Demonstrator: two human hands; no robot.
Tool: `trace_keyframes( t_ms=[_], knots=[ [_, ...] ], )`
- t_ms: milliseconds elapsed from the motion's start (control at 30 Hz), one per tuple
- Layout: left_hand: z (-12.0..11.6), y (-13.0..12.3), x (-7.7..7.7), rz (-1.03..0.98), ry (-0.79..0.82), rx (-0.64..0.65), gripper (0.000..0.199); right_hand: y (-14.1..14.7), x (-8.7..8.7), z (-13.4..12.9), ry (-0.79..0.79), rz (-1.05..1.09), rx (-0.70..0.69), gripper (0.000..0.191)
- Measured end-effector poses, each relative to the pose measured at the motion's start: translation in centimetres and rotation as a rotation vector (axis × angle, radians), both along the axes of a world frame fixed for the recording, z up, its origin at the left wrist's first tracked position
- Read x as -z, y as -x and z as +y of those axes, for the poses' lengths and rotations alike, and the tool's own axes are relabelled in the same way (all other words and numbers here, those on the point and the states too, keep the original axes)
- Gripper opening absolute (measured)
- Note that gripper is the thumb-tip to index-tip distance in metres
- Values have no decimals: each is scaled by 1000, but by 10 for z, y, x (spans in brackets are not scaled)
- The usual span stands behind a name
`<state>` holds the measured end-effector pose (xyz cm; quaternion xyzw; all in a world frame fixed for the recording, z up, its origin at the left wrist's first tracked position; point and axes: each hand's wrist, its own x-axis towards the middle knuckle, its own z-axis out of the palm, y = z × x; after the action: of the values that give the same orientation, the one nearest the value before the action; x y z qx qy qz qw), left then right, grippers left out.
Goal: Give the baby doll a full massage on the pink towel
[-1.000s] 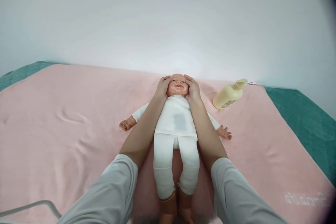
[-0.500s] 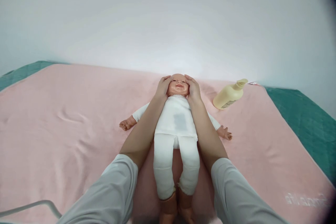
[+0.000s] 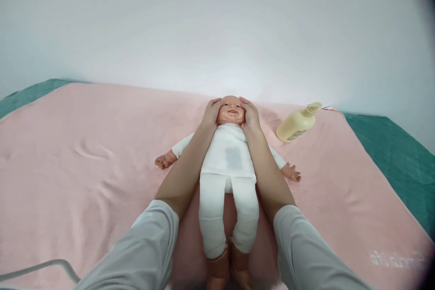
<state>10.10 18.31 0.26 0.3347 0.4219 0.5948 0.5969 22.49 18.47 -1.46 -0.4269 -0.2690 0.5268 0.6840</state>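
Observation:
A baby doll (image 3: 229, 154) in a white cloth body lies on its back on the pink blanket (image 3: 84, 190), head away from me and feet toward me. My left hand (image 3: 211, 112) cups one side of its head, with fingertips at the temple. From the other side my right hand (image 3: 251, 113) holds the head in the same way, fingers curved over the brow. My forearms run along both sides of its body, partly covering the doll's arms, which are spread outward.
Right of the doll stands a yellow pump bottle (image 3: 295, 124). Green padded fabric (image 3: 394, 145) shows beyond the blanket's edges, and a white wall (image 3: 217, 27) rises behind. A grey curved bar (image 3: 50, 263) crosses the lower left corner.

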Motion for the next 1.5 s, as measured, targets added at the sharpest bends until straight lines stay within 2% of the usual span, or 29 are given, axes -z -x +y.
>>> trace_keyframes(
  t_ms=[267, 900, 1500],
  knots=[
    [-1, -1, 0, -27, 4, -3, 11, 4, -9, -4, 41, 8, 32, 30],
    [0, 0, 1, 24, 5, 3, 10, 3, -7, -4, 29, -10, 29, 31],
    [4, -1, 5, -16, 8, 8, 11, 2, -4, -2, 22, 0, 22, 29]
  ],
)
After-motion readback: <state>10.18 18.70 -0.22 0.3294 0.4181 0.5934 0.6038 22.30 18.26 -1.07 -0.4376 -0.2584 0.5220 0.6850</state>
